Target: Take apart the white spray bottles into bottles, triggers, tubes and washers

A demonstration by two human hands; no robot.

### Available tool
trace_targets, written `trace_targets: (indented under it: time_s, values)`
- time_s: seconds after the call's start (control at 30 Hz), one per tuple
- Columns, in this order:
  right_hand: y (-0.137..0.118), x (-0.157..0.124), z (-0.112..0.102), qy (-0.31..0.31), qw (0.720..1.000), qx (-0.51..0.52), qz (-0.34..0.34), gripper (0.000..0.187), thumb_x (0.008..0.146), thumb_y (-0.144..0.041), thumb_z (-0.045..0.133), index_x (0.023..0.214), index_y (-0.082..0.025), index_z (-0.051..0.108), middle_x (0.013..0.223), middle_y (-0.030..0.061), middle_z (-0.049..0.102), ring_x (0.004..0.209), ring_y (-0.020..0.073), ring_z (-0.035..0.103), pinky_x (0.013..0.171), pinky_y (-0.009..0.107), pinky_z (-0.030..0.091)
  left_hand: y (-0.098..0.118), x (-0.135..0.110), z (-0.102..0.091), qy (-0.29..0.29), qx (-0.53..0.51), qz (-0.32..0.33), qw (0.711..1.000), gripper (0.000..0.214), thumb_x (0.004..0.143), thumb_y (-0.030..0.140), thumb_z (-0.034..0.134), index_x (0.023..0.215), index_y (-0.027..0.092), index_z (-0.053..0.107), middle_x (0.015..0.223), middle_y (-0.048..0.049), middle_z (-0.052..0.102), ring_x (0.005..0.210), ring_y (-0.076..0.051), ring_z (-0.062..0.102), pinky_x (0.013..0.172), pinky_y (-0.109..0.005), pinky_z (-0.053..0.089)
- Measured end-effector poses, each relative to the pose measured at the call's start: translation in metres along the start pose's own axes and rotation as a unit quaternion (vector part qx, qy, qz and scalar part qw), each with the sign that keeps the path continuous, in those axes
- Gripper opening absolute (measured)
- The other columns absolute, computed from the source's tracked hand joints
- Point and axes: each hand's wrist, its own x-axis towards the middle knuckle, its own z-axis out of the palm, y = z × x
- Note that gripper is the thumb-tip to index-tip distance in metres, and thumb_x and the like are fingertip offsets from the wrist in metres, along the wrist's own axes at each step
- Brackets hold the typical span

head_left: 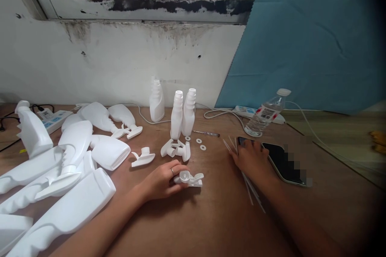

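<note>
My left hand [167, 178] is closed around a white trigger sprayer head [184, 176], its round collar facing up and held just above the table. Beyond it lie more white sprayer heads [177, 149], and a single one [143, 157] is to the left. My right hand [251, 158] rests over several thin plastic tubes [251, 192], fingers bent down and tips hidden; exactly what they grip I cannot make out. Close to those fingers is a dark phone [280, 162]. Small white ring washers [199, 141] are scattered between my hands. White spray bottles [176, 116] stand behind the heads.
A pile of white spray bottles [75, 209], some with heads on, covers the left side. A clear water bottle [265, 114] leans at the back right by a power strip [277, 118]. A pen [206, 133] and a white cable [141, 114] lie near the wall.
</note>
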Motion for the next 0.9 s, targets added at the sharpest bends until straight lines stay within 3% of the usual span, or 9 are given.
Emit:
trace_targets:
  time_s: [0.2, 0.43, 0.6, 0.9]
  values:
    - [-0.014, 0.001, 0.013, 0.009, 0.996, 0.075, -0.037, 0.030, 0.092, -0.028, 0.047, 0.077, -0.011, 0.068, 0.108, 0.0184, 0.061, 0.107, 0.0337, 0.051, 0.082, 0.044, 0.038, -0.002, 0.001, 0.002, 0.006, 0.011, 0.018, 1.000, 0.034, 0.089, 0.033, 0.058, 0.118, 0.016, 0.055, 0.103, -0.0087, 0.059, 0.087, -0.016, 0.060, 0.079, -0.028, 0.050]
    - [-0.041, 0.001, 0.013, 0.019, 0.982, 0.182, -0.038, 0.032, 0.092, -0.028, 0.046, 0.071, -0.013, 0.065, 0.097, 0.0131, 0.065, 0.099, 0.0270, 0.057, 0.081, 0.038, 0.035, 0.002, 0.002, 0.001, 0.000, 0.036, 0.034, 0.999, 0.034, 0.089, 0.033, 0.058, 0.118, 0.015, 0.055, 0.107, -0.0109, 0.062, 0.096, -0.019, 0.061, 0.086, -0.031, 0.050]
    - [-0.035, 0.002, 0.014, 0.012, 0.978, 0.206, -0.021, 0.031, 0.090, -0.030, 0.048, 0.069, -0.015, 0.065, 0.094, 0.0099, 0.065, 0.097, 0.0257, 0.057, 0.076, 0.035, 0.033, 0.003, 0.002, 0.001, 0.003, 0.039, 0.031, 0.999, 0.034, 0.088, 0.032, 0.059, 0.117, 0.015, 0.056, 0.106, -0.0112, 0.063, 0.095, -0.020, 0.061, 0.085, -0.031, 0.050]
    - [-0.031, 0.004, 0.016, -0.021, 0.979, 0.203, 0.005, 0.029, 0.088, -0.029, 0.050, 0.069, -0.014, 0.066, 0.092, 0.0117, 0.065, 0.094, 0.0265, 0.060, 0.074, 0.035, 0.033, 0.002, 0.001, 0.001, -0.002, 0.045, 0.030, 0.999, 0.034, 0.089, 0.034, 0.058, 0.117, 0.015, 0.055, 0.103, -0.0104, 0.063, 0.092, -0.019, 0.061, 0.083, -0.031, 0.050]
